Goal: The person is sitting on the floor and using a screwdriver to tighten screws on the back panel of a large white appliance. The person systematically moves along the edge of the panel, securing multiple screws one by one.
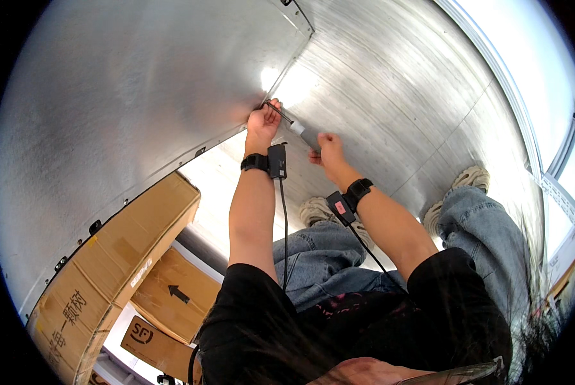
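Note:
A screwdriver point(297, 128) with a thin dark shaft, a pale collar and a grey handle slants up and left to the lower edge of a large metal panel point(140, 90). My right hand point(330, 154) grips the back end of its handle. My left hand point(265, 120) is at the panel's edge, fingers curled beside the shaft's tip. Whatever those fingers pinch is too small to make out. The screw or hole at the tip is hidden too. Each wrist wears a black strap with a small cabled box.
Brown cardboard boxes point(117, 269) stand at the lower left, against the panel's edge. Small black fittings point(95, 226) sit along that edge. Beneath is a pale grey wood-pattern floor point(390, 96), with my shoes and jeans close by. A white frame point(492, 51) runs along the right.

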